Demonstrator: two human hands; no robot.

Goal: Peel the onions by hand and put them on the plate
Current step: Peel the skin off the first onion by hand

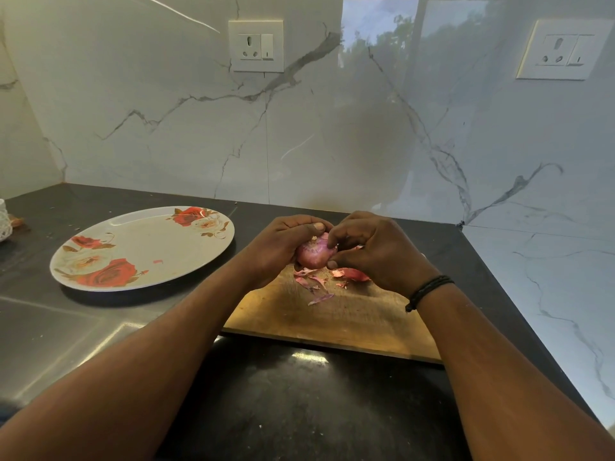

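Both hands meet over the far edge of the cutting board [332, 314]. The left hand [283, 247] cups the onion [314, 252], fingers curled round it; the right hand [376, 251] pinches at its skin with thumb and fingertips. Peels [352, 273] lie on the board beneath. The plate [143, 247] sits left on the counter [299, 410].

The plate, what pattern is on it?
Red and cream roses on the plate, in the head view.

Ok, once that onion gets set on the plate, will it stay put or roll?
Probably rolls a bit: the onion looks round, and the plate looks smooth, glossy and shallow. Its freshly bared skin may be slick, so set it down gently.
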